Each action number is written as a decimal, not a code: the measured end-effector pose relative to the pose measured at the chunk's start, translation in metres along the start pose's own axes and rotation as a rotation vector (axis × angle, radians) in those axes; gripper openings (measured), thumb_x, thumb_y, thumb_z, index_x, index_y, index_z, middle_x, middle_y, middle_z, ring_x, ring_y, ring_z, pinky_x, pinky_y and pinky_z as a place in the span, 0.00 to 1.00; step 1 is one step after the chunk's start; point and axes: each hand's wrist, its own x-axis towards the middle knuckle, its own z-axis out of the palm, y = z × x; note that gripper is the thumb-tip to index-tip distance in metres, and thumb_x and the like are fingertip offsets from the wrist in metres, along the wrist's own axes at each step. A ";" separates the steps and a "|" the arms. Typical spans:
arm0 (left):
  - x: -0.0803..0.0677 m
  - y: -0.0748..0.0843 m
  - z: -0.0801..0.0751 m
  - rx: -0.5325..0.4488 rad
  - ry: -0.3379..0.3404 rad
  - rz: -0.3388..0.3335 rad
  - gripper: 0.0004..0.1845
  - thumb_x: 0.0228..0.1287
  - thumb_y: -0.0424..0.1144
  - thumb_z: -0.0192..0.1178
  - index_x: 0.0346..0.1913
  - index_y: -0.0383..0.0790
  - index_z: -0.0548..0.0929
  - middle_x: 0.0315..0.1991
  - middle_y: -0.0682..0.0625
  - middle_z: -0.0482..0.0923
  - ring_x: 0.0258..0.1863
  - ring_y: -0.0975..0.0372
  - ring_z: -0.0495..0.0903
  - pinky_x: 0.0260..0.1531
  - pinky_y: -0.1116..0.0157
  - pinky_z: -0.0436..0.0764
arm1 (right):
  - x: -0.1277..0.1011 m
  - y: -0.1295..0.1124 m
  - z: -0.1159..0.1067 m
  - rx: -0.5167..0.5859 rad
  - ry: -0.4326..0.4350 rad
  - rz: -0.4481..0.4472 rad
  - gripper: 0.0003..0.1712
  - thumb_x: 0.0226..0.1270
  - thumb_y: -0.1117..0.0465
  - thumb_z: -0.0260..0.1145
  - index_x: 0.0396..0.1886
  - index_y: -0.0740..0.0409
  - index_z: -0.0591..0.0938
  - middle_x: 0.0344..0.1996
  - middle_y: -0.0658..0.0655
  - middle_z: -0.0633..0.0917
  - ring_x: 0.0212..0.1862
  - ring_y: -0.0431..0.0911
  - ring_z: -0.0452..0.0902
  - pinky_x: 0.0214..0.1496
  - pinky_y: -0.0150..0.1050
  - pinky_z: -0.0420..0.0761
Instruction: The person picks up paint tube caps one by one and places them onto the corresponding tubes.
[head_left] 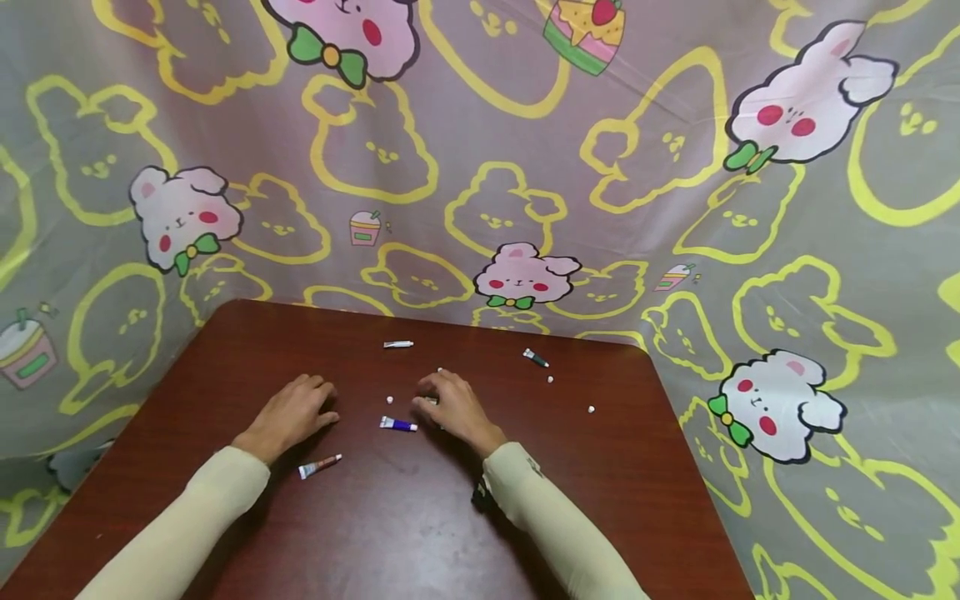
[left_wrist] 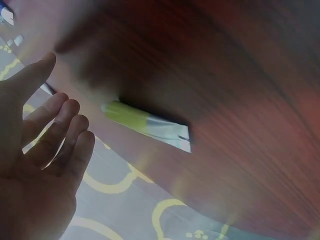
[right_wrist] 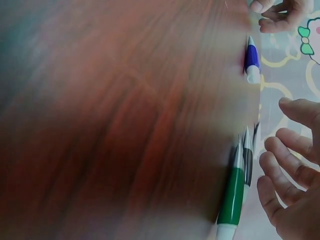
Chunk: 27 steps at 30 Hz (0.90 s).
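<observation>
While both rest flat, blue tube [head_left: 397, 425] lies just beside right hand [head_left: 454, 407].

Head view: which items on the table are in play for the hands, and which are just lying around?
In play:
- left hand, flat on the table
- right hand, fingers over a small item
- purple tube between them

Lying about:
- red tube
- white tube
- green tube
- loose white cap

Soft, even light fills the head view, which is sharp at the middle, with short dark shadows under both sleeves and a dull sheen on the surface [head_left: 420, 517] near its front edge. Both wrist views are heavily blurred (wood grain smeared into streaks), and the backdrop bows outward at the head view's edges.
</observation>
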 end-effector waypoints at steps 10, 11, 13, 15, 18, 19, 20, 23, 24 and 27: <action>-0.019 -0.016 -0.002 0.007 -0.016 -0.029 0.17 0.59 0.42 0.82 0.43 0.37 0.87 0.40 0.43 0.84 0.42 0.46 0.82 0.48 0.46 0.85 | 0.007 -0.011 0.012 -0.080 -0.040 -0.036 0.19 0.73 0.47 0.74 0.56 0.51 0.90 0.49 0.49 0.91 0.55 0.46 0.85 0.60 0.48 0.84; -0.021 -0.017 -0.002 0.005 -0.019 -0.033 0.17 0.59 0.42 0.82 0.43 0.37 0.87 0.40 0.43 0.84 0.43 0.47 0.82 0.48 0.46 0.85 | 0.008 -0.011 0.013 -0.083 -0.039 -0.039 0.19 0.73 0.47 0.74 0.56 0.51 0.90 0.48 0.49 0.90 0.55 0.45 0.85 0.59 0.47 0.84; -0.024 -0.019 -0.004 0.001 -0.019 -0.042 0.17 0.59 0.43 0.82 0.44 0.37 0.87 0.40 0.43 0.84 0.43 0.46 0.82 0.48 0.46 0.85 | 0.010 -0.012 0.013 -0.077 -0.042 -0.046 0.19 0.73 0.48 0.75 0.56 0.52 0.90 0.48 0.50 0.90 0.54 0.46 0.85 0.59 0.46 0.84; -0.027 -0.021 -0.006 -0.001 -0.012 -0.051 0.18 0.59 0.43 0.82 0.44 0.37 0.88 0.40 0.43 0.84 0.43 0.46 0.82 0.48 0.45 0.85 | 0.011 -0.014 0.014 -0.077 -0.039 -0.054 0.19 0.73 0.48 0.76 0.55 0.52 0.90 0.48 0.50 0.90 0.54 0.45 0.85 0.58 0.45 0.84; -0.032 -0.025 -0.009 -0.007 -0.009 -0.068 0.17 0.58 0.42 0.82 0.43 0.37 0.88 0.40 0.44 0.84 0.43 0.46 0.82 0.48 0.45 0.85 | 0.014 -0.016 0.015 -0.061 -0.038 -0.064 0.18 0.72 0.50 0.77 0.55 0.54 0.90 0.47 0.51 0.90 0.52 0.46 0.86 0.57 0.42 0.84; -0.033 -0.026 -0.010 -0.008 -0.008 -0.070 0.17 0.58 0.42 0.82 0.43 0.37 0.88 0.39 0.44 0.84 0.43 0.46 0.82 0.47 0.45 0.84 | 0.014 -0.016 0.016 -0.058 -0.038 -0.066 0.18 0.72 0.51 0.77 0.55 0.54 0.90 0.46 0.51 0.90 0.52 0.45 0.86 0.56 0.41 0.84; -0.034 -0.027 -0.010 -0.010 -0.007 -0.071 0.17 0.58 0.42 0.82 0.43 0.37 0.88 0.39 0.44 0.84 0.42 0.46 0.82 0.47 0.45 0.84 | 0.015 -0.016 0.016 -0.058 -0.038 -0.066 0.18 0.71 0.51 0.77 0.54 0.54 0.90 0.46 0.51 0.90 0.51 0.45 0.86 0.56 0.40 0.85; -0.038 -0.030 -0.013 -0.014 -0.003 -0.064 0.16 0.58 0.42 0.82 0.41 0.37 0.88 0.38 0.44 0.84 0.41 0.46 0.82 0.46 0.45 0.84 | 0.018 -0.017 0.019 -0.062 -0.042 -0.067 0.18 0.71 0.50 0.78 0.54 0.54 0.90 0.46 0.51 0.90 0.50 0.44 0.87 0.55 0.38 0.85; -0.039 -0.030 -0.014 -0.015 0.001 -0.061 0.16 0.58 0.41 0.82 0.41 0.37 0.88 0.38 0.44 0.84 0.41 0.46 0.82 0.47 0.45 0.84 | 0.019 -0.017 0.019 -0.065 -0.043 -0.068 0.18 0.71 0.50 0.78 0.54 0.53 0.91 0.45 0.51 0.90 0.50 0.44 0.87 0.55 0.38 0.85; -0.042 -0.032 -0.015 -0.016 0.008 -0.059 0.15 0.58 0.41 0.82 0.42 0.36 0.89 0.38 0.44 0.85 0.41 0.46 0.82 0.47 0.45 0.84 | 0.022 -0.018 0.022 -0.082 -0.048 -0.067 0.18 0.72 0.49 0.77 0.55 0.53 0.91 0.45 0.50 0.90 0.50 0.44 0.86 0.55 0.39 0.85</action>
